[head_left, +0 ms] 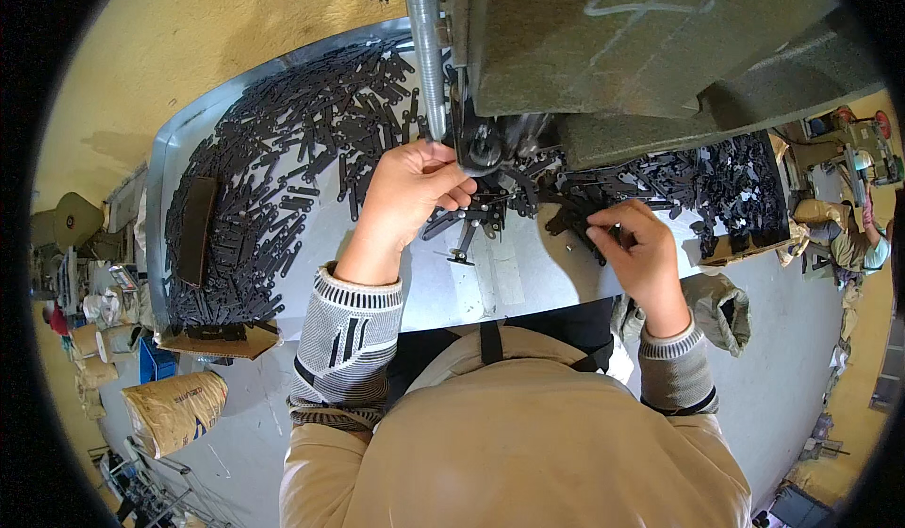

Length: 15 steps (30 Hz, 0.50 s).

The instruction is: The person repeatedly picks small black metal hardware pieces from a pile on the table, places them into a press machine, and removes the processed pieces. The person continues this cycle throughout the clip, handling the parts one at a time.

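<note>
While the left hand [401, 189] is held nearly closed beside the dark tip [483, 146] of the machine [575, 57], whatever it grips being impossible to tell, fingers are best kept out from under that tip. The right hand [646, 250] is loosely curled over black strips [568, 219], its grip also unclear. Strips are heaped across the counter [429, 292], bounded by a raised rim [156, 174] at left; bare room is found along the near edge.

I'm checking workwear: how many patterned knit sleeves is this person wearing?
2: the left knit sleeve, behind the left hand at the machine, and the right knit sleeve, behind the right hand near black parts.
</note>
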Each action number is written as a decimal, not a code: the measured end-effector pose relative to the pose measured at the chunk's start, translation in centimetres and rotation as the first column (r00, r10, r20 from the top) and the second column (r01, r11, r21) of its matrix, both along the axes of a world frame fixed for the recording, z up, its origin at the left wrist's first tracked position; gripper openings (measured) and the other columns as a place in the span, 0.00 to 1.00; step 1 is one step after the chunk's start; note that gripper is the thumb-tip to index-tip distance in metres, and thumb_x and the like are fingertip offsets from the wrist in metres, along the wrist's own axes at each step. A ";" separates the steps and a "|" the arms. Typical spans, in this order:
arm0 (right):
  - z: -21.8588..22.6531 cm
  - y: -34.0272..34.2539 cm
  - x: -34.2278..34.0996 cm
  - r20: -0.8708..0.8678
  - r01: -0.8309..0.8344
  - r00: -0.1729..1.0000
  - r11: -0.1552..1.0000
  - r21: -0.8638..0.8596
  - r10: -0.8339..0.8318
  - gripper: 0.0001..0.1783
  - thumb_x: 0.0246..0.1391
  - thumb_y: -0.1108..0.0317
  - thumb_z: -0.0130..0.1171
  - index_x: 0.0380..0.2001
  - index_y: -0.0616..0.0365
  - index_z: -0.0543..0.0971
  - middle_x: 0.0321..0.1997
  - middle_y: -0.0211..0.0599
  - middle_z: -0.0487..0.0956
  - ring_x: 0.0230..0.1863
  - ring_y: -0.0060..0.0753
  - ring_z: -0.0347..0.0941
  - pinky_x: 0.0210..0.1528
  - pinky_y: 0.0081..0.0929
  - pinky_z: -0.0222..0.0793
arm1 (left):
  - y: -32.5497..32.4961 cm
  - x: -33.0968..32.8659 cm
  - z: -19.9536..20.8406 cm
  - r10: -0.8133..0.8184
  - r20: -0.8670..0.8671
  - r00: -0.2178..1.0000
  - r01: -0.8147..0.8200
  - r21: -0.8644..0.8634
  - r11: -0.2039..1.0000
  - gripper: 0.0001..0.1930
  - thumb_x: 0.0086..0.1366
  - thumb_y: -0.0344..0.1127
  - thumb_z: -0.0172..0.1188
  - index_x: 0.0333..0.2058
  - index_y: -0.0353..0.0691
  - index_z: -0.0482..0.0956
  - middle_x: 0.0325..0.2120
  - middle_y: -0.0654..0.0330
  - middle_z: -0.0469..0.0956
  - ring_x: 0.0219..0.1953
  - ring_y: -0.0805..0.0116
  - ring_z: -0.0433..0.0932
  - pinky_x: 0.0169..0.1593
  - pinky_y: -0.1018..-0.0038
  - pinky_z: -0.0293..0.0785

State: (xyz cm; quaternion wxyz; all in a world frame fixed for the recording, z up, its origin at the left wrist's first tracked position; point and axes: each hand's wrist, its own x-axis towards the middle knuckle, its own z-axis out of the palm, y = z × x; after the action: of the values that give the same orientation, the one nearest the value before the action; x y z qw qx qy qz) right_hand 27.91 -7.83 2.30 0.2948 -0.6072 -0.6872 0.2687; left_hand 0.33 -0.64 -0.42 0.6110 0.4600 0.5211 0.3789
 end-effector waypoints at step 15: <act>-0.9 0.5 -0.7 0.009 -0.040 0.999 0.995 0.087 0.039 0.07 0.49 0.76 0.65 0.34 0.62 0.82 0.32 0.37 0.77 0.25 0.32 0.73 0.28 0.24 0.68 | -0.1 -0.4 0.1 -0.005 0.096 0.995 0.007 -0.023 1.000 0.06 0.64 0.29 0.61 0.36 0.32 0.80 0.26 0.56 0.82 0.25 0.74 0.79 0.29 0.82 0.75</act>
State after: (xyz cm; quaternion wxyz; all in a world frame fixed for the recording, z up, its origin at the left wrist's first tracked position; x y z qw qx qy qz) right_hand 27.25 -7.37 1.39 0.3131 -0.5811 -0.7111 0.2422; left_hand -0.04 -0.70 -0.34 0.6419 0.4356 0.4941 0.3924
